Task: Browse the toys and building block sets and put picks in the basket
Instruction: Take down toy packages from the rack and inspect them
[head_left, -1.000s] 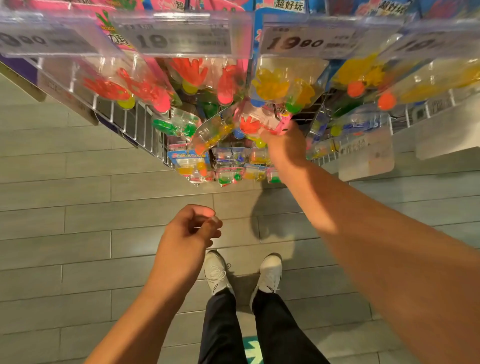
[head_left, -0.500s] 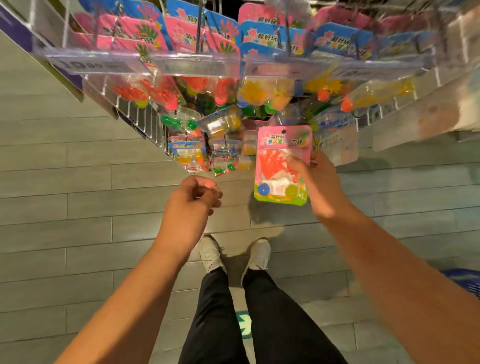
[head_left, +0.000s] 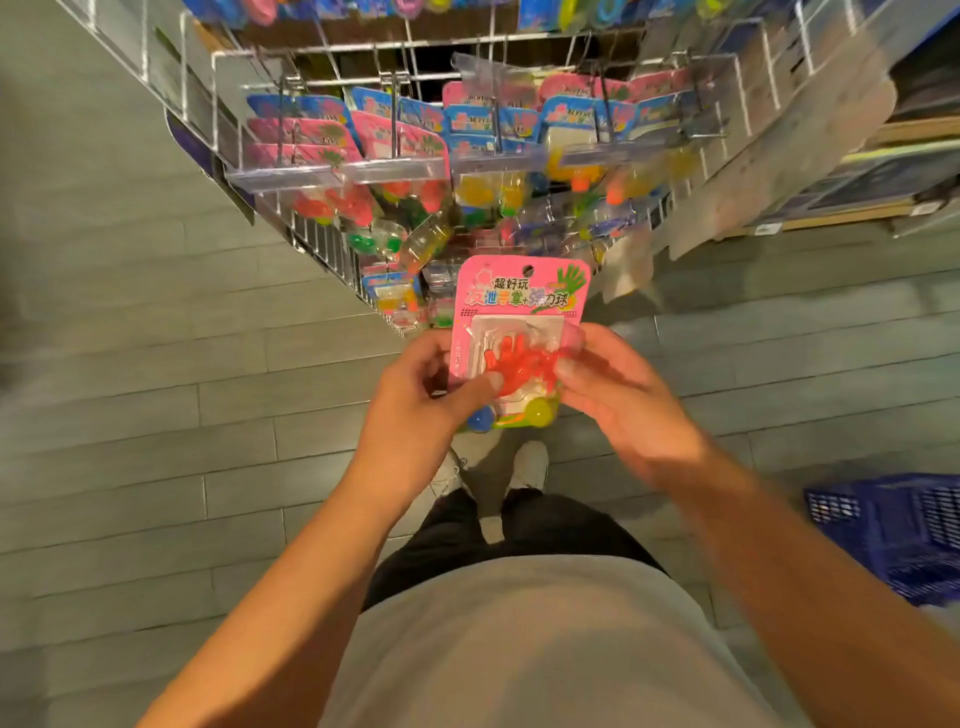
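I hold a pink blister-card toy pack (head_left: 519, 312) upright in front of me, above my shoes. It shows a red sticky hand under clear plastic and a blue and a yellow ball at the bottom. My left hand (head_left: 421, 395) grips the pack's lower left edge, thumb across the front. My right hand (head_left: 618, 395) grips its right side, fingers curled over the blister. The blue basket (head_left: 893, 530) sits on the floor at the lower right, partly cut off by the frame edge.
A wire display rack (head_left: 332, 244) with hooks carries several more pink and blue toy packs (head_left: 395, 135) straight ahead. Shelving (head_left: 852, 171) runs along the right. Grey plank flooring (head_left: 156, 364) spreads to the left and around my feet.
My right hand pulled the pack off the rack and brought it down toward me. My left hand rose and took hold of its left side. The camera tilted back and the basket came into view.
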